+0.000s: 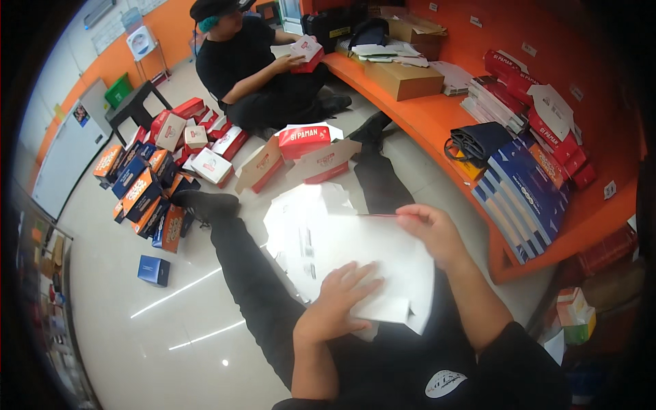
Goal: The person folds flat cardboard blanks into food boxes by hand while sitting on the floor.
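A white flat carton blank [348, 242] lies across my lap between my legs, its inner side facing up. My left hand [345, 297] rests flat on its lower part with the fingers spread. At the upper right edge, where a thin red strip shows, my right hand [434, 232] pinches the card between thumb and fingers. One flap near the bottom stands partly bent. Beneath it, toward my feet, lie more white blanks [290, 205], bright with glare. Just beyond them are partly folded red and white boxes [307, 142].
On the floor at left are piles of red and white boxes [212, 166] and blue and orange boxes [140, 191]. A single blue box [154, 270] lies apart. Another person [249, 75] sits ahead, holding a box. An orange bench [437, 123] at right carries flat cartons and a dark bag [478, 141].
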The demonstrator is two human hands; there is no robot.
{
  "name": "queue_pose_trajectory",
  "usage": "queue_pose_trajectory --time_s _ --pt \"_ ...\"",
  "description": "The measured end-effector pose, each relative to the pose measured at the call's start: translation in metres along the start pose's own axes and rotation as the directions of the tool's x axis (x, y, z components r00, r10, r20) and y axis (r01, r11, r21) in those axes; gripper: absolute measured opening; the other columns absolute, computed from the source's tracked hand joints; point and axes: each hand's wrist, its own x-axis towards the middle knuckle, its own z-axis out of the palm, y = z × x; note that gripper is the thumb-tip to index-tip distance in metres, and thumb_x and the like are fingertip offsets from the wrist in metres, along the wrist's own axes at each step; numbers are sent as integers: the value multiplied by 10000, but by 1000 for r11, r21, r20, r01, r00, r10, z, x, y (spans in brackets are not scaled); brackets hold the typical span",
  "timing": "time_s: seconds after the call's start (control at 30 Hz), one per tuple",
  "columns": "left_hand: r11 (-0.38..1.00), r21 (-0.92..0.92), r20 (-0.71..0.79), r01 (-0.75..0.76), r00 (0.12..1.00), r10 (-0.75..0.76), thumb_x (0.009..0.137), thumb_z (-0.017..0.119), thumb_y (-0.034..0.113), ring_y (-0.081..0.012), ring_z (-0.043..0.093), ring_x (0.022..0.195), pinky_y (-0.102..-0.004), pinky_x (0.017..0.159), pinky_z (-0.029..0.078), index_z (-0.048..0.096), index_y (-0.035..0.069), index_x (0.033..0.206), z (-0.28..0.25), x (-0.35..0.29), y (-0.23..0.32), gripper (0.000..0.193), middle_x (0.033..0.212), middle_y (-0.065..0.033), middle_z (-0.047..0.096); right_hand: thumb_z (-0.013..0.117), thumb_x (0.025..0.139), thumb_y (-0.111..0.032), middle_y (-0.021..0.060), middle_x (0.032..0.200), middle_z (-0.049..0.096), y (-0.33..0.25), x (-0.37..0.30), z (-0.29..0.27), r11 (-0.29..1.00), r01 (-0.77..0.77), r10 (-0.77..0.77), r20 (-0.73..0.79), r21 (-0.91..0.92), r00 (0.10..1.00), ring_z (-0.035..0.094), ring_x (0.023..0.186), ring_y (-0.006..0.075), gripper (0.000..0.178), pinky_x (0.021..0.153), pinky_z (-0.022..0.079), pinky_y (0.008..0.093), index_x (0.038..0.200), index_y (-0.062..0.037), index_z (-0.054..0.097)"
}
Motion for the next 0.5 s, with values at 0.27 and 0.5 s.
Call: queue_pose_trajectory --time_s 0.27,0.5 --pt "895 -439 -125 -82 992 30 865 637 -19 -341 680 940 -387 854 535 710 41 1031 46 28 -22 192 981 -139 713 373 1014 -601 191 1456 494 27 17 -75 932 -187 65 364 311 929 477 1356 238 830 1101 404 387 1489 80 344" --pt "831 -544 -208 -117 978 1 889 584 -78 -280 693 838 -333 787 544 694 26 981 63 41 -24 177 920 -133 703 450 1045 -473 137 1347 589 42 4 -104 960 -44 -62 363 277 930 586 1232 210 622 983 508 406 1436 10 469"
